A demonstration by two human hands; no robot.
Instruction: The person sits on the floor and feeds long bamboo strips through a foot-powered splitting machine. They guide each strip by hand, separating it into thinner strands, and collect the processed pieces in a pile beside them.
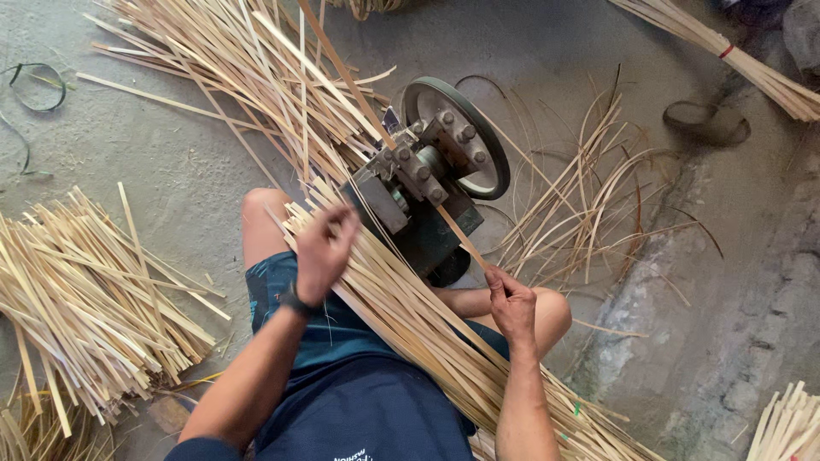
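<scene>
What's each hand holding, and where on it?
Right hand pinches one bamboo strip at its near end. Left hand rests on the strip bundle, grip unclear.

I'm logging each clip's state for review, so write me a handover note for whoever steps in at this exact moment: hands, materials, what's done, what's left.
Left hand: fingers curled on the top of the bundle of bamboo strips lying across the lap.
Right hand: pinching a single strip that runs up into the small splitting machine with its grey flywheel.
Done, apparently: thin curled slivers lie right of the machine; a cut strip pile sits on the floor at left.
Left: the lap bundle and the long strips behind the machine look unprocessed.
</scene>
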